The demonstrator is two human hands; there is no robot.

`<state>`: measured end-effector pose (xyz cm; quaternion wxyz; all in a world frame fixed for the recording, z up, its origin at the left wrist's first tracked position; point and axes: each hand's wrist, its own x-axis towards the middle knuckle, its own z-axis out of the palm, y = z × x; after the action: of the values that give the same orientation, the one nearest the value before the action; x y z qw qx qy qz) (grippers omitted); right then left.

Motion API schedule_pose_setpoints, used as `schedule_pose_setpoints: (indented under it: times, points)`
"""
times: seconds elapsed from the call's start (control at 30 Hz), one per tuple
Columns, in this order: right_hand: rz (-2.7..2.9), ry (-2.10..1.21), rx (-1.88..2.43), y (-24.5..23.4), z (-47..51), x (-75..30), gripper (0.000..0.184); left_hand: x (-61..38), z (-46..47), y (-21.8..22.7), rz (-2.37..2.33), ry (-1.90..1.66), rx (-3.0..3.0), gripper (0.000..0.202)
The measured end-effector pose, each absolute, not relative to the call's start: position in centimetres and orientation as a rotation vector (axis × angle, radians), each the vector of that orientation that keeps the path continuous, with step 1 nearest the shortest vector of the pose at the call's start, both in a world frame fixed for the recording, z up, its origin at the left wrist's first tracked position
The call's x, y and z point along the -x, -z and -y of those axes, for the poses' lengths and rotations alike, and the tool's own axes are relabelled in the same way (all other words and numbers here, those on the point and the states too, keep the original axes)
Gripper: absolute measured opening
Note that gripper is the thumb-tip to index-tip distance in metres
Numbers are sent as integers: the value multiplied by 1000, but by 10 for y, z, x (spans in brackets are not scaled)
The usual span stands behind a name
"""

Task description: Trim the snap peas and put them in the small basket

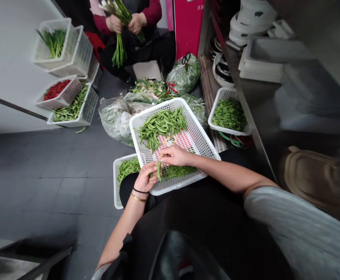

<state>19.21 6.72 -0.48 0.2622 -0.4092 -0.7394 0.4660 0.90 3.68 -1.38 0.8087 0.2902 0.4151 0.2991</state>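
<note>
The left hand (144,179) pinches a green bean pod (159,171) upright between closed fingers; the right hand (174,155) curls just above it (whether those fingers touch the pod, I cannot tell). Below the fingers sits a white plastic basket (200,142) of pods; beyond them, a basket of leafy greens (215,104) stands beside a steel counter (245,101).

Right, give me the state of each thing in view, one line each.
Left hand: pinching a green pod.
Right hand: just above the pod, fingers curled.
Green pod: upright.
White basket: on the lap, holding pods.
Plastic bag: full of greens.
Co-worker's hands: gripping a bunch of green stalks.
</note>
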Motion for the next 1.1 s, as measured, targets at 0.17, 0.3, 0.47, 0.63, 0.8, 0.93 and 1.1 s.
schedule_pose_setpoints:
  times: [0.17,0.3,0.47,0.63,0.8,0.93,1.1]
  points:
    - [2286,-598,1409,8,-54,-186,21,-23,-36,17,-905,-755,-529,21]
    - [2157,-616,1455,3,-60,-220,23,-12,-39,15,-1055,-1015,-598,22]
    - [2076,-833,1508,-10,-66,-240,22,2,-38,11,-1172,-1170,-800,16]
    - [2577,-819,1198,-7,-54,-200,25,5,-30,8,-1194,-1080,-970,13]
    - [2470,-832,1006,-2,-55,-192,29,4,-19,0,-1086,-688,-1111,16]
    - [2276,-907,1027,4,-50,-181,34,-17,-13,7,-989,-740,-974,27]
    - [2291,-707,1236,18,-42,-179,35,-15,-25,21,-1127,-1240,-664,32]
